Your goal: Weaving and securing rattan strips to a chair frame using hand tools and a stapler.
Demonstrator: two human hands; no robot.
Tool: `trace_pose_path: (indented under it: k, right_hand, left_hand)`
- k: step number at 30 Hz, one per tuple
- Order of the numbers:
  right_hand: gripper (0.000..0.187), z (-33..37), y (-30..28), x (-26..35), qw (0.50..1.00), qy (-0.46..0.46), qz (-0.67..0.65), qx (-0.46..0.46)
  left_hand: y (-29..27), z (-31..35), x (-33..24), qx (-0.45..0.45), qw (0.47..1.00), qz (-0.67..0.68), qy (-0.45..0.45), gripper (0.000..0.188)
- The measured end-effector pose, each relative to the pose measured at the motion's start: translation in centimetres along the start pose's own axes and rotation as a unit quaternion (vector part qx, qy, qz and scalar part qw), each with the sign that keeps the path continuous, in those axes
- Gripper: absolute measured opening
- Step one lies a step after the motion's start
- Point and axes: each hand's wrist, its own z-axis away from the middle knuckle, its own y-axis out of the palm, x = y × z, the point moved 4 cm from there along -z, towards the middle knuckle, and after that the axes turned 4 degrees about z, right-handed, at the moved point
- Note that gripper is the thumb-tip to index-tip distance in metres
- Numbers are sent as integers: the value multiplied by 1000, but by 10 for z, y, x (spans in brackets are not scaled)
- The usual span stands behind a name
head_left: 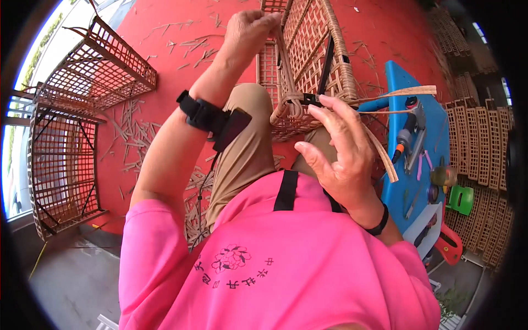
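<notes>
In front of my knees stands a woven rattan chair frame [308, 41], with open lattice panels and black metal bars. My left hand [247, 30] is raised at its far left side, fingers closed in a pinch on a rattan strip [284, 60]. That strip runs down to a wrapped knot [295, 104] at the near corner of the frame. Beside this corner my right hand [344, 151] has its fingers apart, the fingertips close to a black metal joint [311, 99]. Loose strip ends [382, 149] stick out to the right, past my right hand.
On the right, a blue table [393, 181] holds a tool with a dark grip [408, 132] and other hand tools. A green plastic piece [461, 199] lies by its edge. Another woven frame [63, 148] stands left. Cane scraps [132, 132] litter the red floor; lattice panels [478, 143] are stacked far right.
</notes>
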Motion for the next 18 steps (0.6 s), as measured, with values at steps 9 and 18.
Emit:
trace_pose_path:
  k: [9,18]
  right_hand:
    - [19,41,-17,-110,837,441,-259,196]
    - [60,-111,4,-267,911,332,-243,-19]
  left_hand:
    - [5,-78,49,26,997,-50,-48,33]
    - [-22,6,45,37,999,-24,-10,36]
